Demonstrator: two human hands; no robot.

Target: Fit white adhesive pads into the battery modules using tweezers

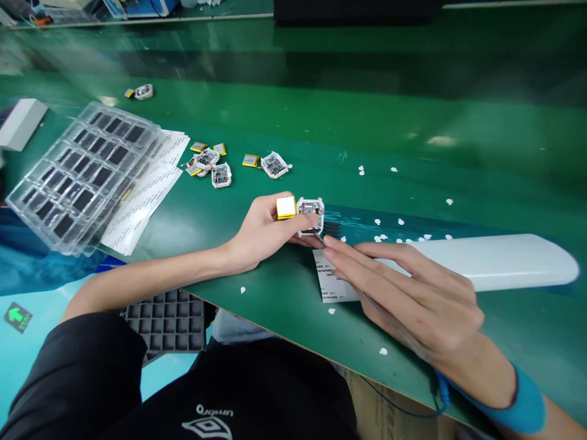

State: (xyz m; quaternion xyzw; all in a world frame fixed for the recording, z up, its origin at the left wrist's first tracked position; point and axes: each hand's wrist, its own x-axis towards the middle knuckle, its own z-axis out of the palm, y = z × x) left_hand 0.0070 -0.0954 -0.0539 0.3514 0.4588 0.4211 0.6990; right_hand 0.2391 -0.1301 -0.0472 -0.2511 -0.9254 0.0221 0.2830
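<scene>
My left hand (263,235) is closed around a white watch case (310,208) with an open circuit board inside; the thumb lies on the board. A yellow-edged battery (286,208) with a white pad on its face sits by the case's left side. In my right hand (413,293) is a pair of slim metal tweezers (320,239), its tip at the lower edge of the case. A blue band circles the right wrist. Below the case lies a printed white sheet (337,281), partly under the right hand. Dark comb-like teeth (331,230) show just right of the case.
More watch cases (274,165) with batteries lie beyond my left hand. Clear compartment trays (87,171) rest on printed sheets (142,195) at left. A long white smooth object (504,261) lies at right. Small white stickers (400,222) dot the green table (458,159). A blue cord (413,415) hangs near the edge.
</scene>
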